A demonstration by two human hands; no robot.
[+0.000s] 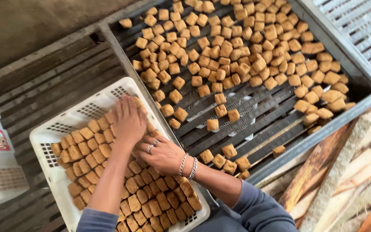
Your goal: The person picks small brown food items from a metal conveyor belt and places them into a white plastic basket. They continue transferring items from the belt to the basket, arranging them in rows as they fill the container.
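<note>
Brown cubes [142,189] in the white basket [48,133] are pressed by the left hand [129,122], fingers flat and released; the right hand [162,152] is laid beside, fingers loosely curled, nothing grasped.

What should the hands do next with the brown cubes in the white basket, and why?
Probably press the cubes flat into rows: the left hand and right hand rest on them at the white basket rim, where pieces sit uneven.
</note>
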